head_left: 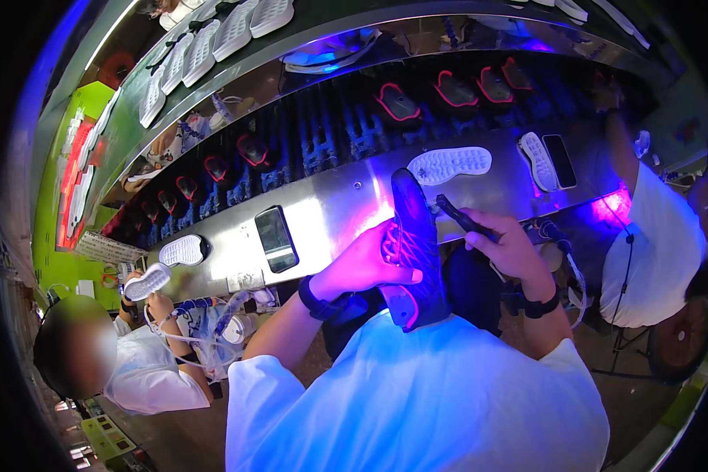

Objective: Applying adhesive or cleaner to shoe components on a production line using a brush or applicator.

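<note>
My left hand [370,263] is wrapped round a dark shoe upper [418,236] with pink laces, holding it upright with the toe pointing away from me. Its heel end, edged in pink, comes down close to my shirt. In my right hand [502,240] is a slim black brush-like tool [455,214], its tip just right of the shoe; I cannot tell whether they touch. Beyond the toe, a white shoe sole [452,164] lies on the metal bench [334,204], tread side up.
A black phone [277,238] lies left on the bench, another phone [558,161] beside a white sole [536,161] at right. Behind runs a dark conveyor [318,138] carrying several shoe uppers. At left a co-worker holds a sole [147,282]; another person [657,244] sits at right.
</note>
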A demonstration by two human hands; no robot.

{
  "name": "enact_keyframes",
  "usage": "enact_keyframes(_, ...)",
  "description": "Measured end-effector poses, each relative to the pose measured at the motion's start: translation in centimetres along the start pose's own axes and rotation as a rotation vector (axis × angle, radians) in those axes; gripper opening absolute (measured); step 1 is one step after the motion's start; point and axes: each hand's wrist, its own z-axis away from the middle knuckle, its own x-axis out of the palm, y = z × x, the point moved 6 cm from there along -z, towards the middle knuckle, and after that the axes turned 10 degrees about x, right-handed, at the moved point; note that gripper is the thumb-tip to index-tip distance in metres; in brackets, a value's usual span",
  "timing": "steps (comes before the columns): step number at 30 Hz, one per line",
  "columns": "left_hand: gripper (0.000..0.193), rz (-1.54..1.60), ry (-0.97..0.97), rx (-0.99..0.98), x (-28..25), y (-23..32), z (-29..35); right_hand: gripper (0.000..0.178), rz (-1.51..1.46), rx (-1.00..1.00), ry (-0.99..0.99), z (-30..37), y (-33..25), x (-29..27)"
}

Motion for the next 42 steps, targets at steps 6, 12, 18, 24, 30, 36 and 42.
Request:
enact_keyframes(6, 0.063, 0.184, 0.078, -0.068, -0.2, -0.1, 0.4, 0.043, -0.010, 0.049, 0.062, -0.4, 1.3, 0.7)
enact_keyframes(12, 0.061, 0.333, 0.111, -0.034, -1.7, -1.1, 1.1, 0.044, 0.057, 0.073, 0.049, -1.8, 1.3, 3.0)
enact_keyframes(18, 0.059, 0.393, 0.158, 0.009, -3.7, -1.2, 2.3, 0.044, 0.038, 0.151, -0.034, 0.2, 2.2, 3.8)
enact_keyframes(24, 0.061, 0.318, 0.134, 0.022, -4.1, -0.6, 2.1, 0.041, 0.084, 0.159, -0.039, -1.5, 0.7, 3.9)
enact_keyframes(30, 0.054, 0.292, 0.265, -0.013, -4.1, -0.1, 1.3, 0.042, 0.034, 0.101, -0.109, 0.0, 0.6, 2.5)
enact_keyframes(36, 0.047, 0.229, 0.282, -0.005, -3.0, 0.3, -0.3, 0.043, 0.184, 0.211, -0.133, 4.3, 0.1, -0.6)
enact_keyframes(42, 0.037, 0.149, 0.283, -0.066, -1.2, 0.5, -1.9, 0.043, 0.242, 0.134, -0.053, 7.4, 1.9, -2.6)
